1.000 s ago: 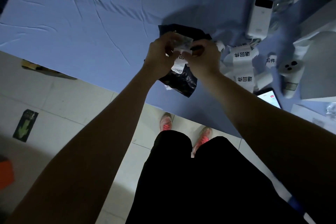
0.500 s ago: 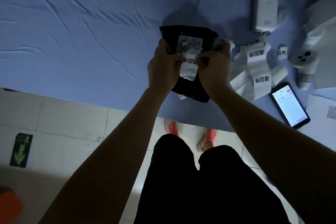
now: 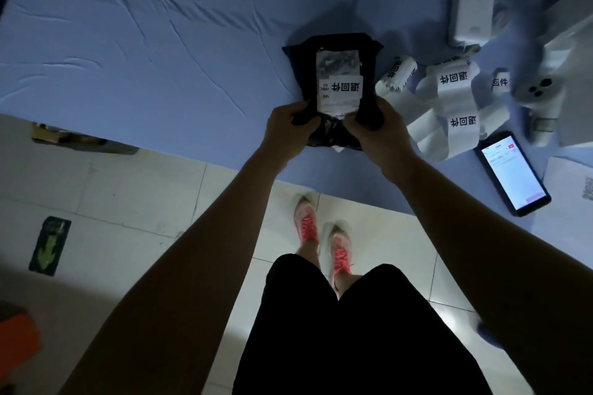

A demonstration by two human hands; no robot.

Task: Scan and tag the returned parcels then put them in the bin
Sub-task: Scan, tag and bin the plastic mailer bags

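Observation:
A black parcel (image 3: 305,64) lies on the blue-covered table (image 3: 160,42), near its front edge. A white tag (image 3: 343,91) with bold black characters is stuck across its shipping label. My left hand (image 3: 290,128) grips the parcel's near left corner and my right hand (image 3: 377,130) grips its near right corner. A curled strip of printed white tags (image 3: 455,99) lies just right of the parcel. A white handheld scanner (image 3: 542,96) rests further right.
A white label printer (image 3: 471,6) stands at the back right. A lit phone (image 3: 513,173) lies at the table's front right, beside a white sheet (image 3: 574,189). Tiled floor, my feet and a green arrow sticker (image 3: 49,245) are below; something orange (image 3: 17,337) sits bottom left.
Both hands were pressing the tag onto the parcel's label; they have slid down to its near corners, leaving the tag stuck flat. The view has shifted so the phone shows fully.

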